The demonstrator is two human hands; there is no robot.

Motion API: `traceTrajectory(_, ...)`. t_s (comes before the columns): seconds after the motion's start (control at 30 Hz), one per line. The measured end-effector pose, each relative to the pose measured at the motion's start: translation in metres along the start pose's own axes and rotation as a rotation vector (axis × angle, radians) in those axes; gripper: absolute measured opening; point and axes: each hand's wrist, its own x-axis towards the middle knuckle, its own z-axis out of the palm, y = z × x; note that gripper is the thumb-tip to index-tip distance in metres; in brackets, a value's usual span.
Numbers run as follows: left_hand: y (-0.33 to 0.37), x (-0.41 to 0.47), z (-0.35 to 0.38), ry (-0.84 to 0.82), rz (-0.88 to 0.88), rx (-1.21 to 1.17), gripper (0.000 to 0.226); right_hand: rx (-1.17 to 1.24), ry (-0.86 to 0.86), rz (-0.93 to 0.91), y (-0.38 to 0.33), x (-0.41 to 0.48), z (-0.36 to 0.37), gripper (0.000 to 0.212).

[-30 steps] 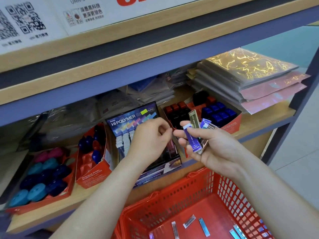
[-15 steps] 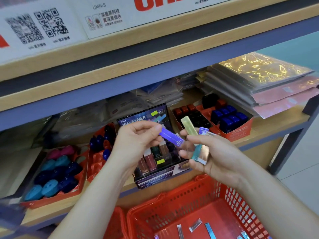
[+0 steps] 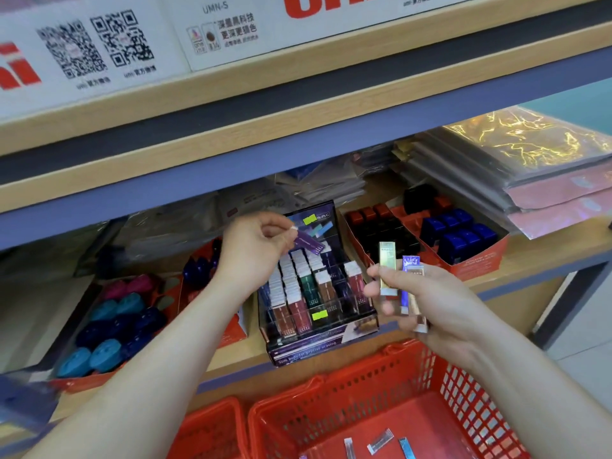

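Your left hand [image 3: 255,241] pinches a purple eraser [image 3: 308,244] between thumb and fingertips; your right hand [image 3: 427,303] is curled round a fan of slim erasers [image 3: 388,270]. Both hang before the wooden shelf [image 3: 546,260], and below them the red basket [image 3: 470,409] sits under your right forearm. The display case [image 3: 311,347] stands at the shelf's front edge, its rows of sleeved erasers upright. The purple eraser is tilted just above the case's back rows. The fan, gold-green, blue and pink, stands upright just right of the case. A few loose erasers [image 3: 381,440] lie on the basket floor.
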Motion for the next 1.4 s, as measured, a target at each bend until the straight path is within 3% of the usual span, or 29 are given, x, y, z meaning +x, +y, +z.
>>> traceTrajectory(0.23,-0.003,0.02,0.031,-0.168,0.181,0.36,0.008,-0.057,-0.007,-0.057,0.003,0.008,-0.001,0.019)
traceTrajectory(0.53,-0.008,0.031,0.042,-0.213,0.259,0.505,0.013,-0.009,0.11,-0.028,0.001,0.023,-0.01,0.013)
traceTrajectory(0.67,-0.003,0.037,0.042,-0.24,0.309,0.597,0.013,-0.029,0.045,-0.056,0.001,0.011,-0.009,0.008)
traceTrajectory(0.83,0.003,0.043,0.038,-0.339,0.305,0.644,0.009,-0.004,0.129,0.067,-0.006,0.037,-0.006,0.021)
traceTrajectory(1.0,-0.003,0.041,0.049,-0.347,0.285,0.655,0.01,0.323,0.078,0.086,-0.003,0.01,-0.008,0.018)
traceTrajectory(1.2,0.005,0.045,0.055,-0.379,0.177,0.703,0.008,0.249,0.014,0.06,-0.002,0.015,-0.004,0.019)
traceTrajectory(1.3,0.019,0.041,0.049,-0.331,0.158,0.587,0.015,0.245,-0.015,0.047,-0.002,0.015,-0.002,0.018)
traceTrajectory(1.4,0.038,0.019,0.037,-0.468,-0.047,0.06,0.025,0.139,-0.055,0.003,0.0,0.015,-0.001,0.019)
